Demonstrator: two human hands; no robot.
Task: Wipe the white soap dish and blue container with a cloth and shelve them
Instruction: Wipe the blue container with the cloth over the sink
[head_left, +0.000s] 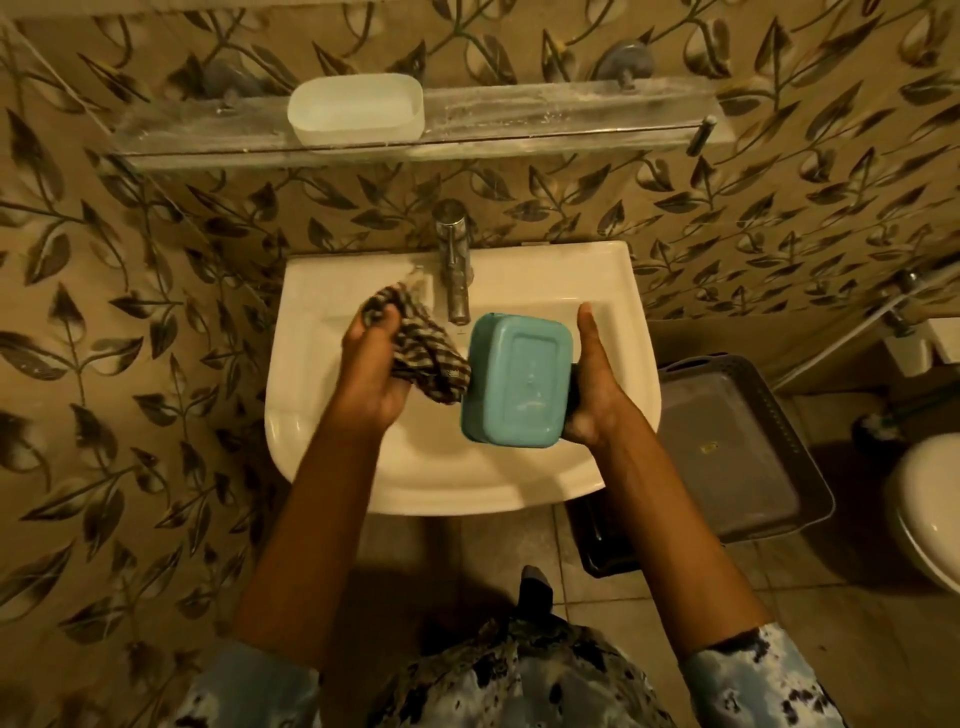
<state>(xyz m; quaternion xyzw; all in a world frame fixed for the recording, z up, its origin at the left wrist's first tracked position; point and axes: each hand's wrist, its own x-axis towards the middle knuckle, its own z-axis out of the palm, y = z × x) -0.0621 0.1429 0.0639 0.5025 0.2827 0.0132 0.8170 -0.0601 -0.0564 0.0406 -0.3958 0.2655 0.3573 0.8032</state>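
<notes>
One washbasin (519, 483): white, under the tap (454, 260).
Glass shelf (519, 117): on the wall above.
White soap dish (356, 109): on the shelf, left of middle.
Blue container (517, 379): over the washbasin, base facing up.
Right hand (592, 384): grips the container's right side, thumb straight.
Left hand (371, 374): curled round the checked cloth (423, 358), just beside the container.

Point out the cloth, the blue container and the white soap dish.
cloth (426, 358), head view, hanging checked fold
blue container (519, 384), head view, middle of facing side
soap dish (358, 130), head view, front wall
</notes>
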